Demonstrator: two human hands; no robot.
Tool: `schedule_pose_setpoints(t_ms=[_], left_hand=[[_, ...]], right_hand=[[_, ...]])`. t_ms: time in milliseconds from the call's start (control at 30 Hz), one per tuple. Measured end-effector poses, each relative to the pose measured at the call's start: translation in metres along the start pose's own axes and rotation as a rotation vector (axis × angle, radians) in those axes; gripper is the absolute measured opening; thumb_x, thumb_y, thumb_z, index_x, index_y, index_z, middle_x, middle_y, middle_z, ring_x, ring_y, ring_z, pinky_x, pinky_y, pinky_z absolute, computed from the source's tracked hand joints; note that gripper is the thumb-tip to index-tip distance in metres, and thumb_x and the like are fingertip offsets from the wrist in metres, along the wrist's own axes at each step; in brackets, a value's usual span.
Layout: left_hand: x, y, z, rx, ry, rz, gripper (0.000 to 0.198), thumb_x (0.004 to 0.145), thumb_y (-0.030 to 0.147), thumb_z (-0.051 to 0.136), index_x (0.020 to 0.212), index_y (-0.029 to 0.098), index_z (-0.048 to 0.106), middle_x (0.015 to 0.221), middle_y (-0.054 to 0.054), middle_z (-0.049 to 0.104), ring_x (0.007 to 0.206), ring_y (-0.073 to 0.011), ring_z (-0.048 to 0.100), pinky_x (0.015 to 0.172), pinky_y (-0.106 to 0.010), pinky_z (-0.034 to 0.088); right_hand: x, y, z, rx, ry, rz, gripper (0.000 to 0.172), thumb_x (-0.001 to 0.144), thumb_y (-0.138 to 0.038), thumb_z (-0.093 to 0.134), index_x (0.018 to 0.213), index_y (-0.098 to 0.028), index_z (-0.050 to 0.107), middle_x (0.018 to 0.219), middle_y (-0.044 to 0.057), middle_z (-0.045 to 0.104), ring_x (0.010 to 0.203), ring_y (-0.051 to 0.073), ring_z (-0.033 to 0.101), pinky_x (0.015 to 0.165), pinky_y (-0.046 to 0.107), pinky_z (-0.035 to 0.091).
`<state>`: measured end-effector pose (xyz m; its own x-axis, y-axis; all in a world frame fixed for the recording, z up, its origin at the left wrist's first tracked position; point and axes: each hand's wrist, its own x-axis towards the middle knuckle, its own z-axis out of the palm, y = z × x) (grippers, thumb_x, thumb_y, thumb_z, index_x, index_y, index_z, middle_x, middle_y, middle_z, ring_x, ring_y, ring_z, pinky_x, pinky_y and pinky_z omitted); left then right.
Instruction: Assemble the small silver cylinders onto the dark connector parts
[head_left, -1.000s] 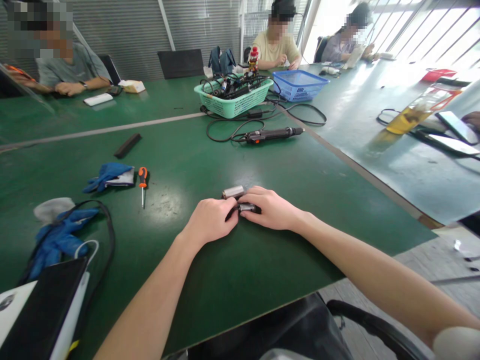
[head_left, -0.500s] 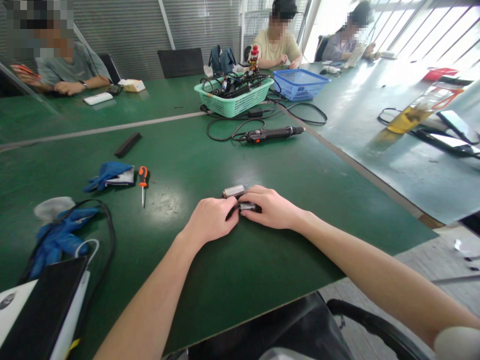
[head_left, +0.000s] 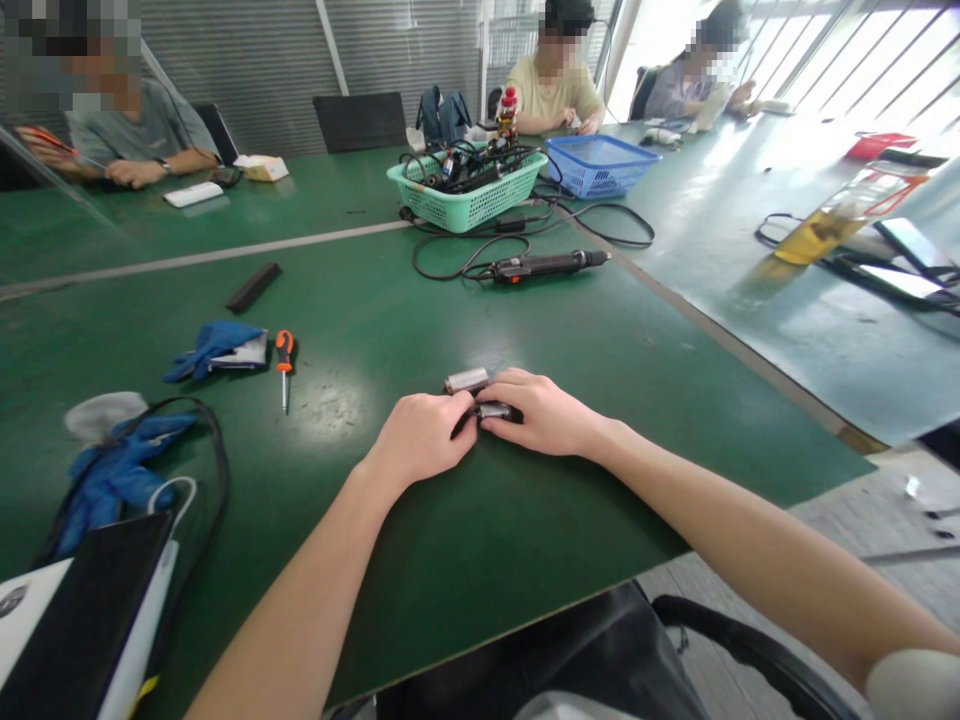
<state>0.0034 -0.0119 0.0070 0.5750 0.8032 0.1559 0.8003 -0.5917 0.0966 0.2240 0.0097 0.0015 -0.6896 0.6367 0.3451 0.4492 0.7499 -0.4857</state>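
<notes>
My left hand (head_left: 427, 435) is closed, with its thumb and fingers pinching the dark left end of a small black-and-silver part (head_left: 493, 411). Curled round the right end of that same part is my right hand (head_left: 551, 415), also closed. Both hands rest low over the green table (head_left: 480, 560), fingertips almost meeting. The fingers hide much of the part, so its exact kind cannot be made out. Just beyond the fingertips lies a short silver cylinder (head_left: 466, 380) with a dark underside.
An orange-handled screwdriver (head_left: 285, 352), blue gloves (head_left: 217, 345) and a black bar (head_left: 253, 287) lie left. Ahead are a corded electric screwdriver (head_left: 551, 265), a green basket (head_left: 465, 205) of cables and a blue basket (head_left: 600, 170). A bottle (head_left: 825, 225) lies right. Several people sit across.
</notes>
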Motion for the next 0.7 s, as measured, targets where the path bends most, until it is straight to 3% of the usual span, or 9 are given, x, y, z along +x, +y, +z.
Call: schedule_pose_setpoints(t_ms=[700], left_hand=[[0.0006,0.0004,-0.0001,-0.017,-0.009,-0.017,0.024,0.095,0.033,0.045,0.098,0.020,0.066,0.086,-0.007,0.074,0.073,-0.0223,0.069,0.066,-0.032,0.048]], right_hand=[[-0.0003,0.0018,0.0006,0.008,-0.011,0.014,0.024,0.091,-0.030,0.063,0.113,-0.019,0.068,0.107,0.009,0.069,0.098,0.024,0.063,0.089,0.038,0.050]])
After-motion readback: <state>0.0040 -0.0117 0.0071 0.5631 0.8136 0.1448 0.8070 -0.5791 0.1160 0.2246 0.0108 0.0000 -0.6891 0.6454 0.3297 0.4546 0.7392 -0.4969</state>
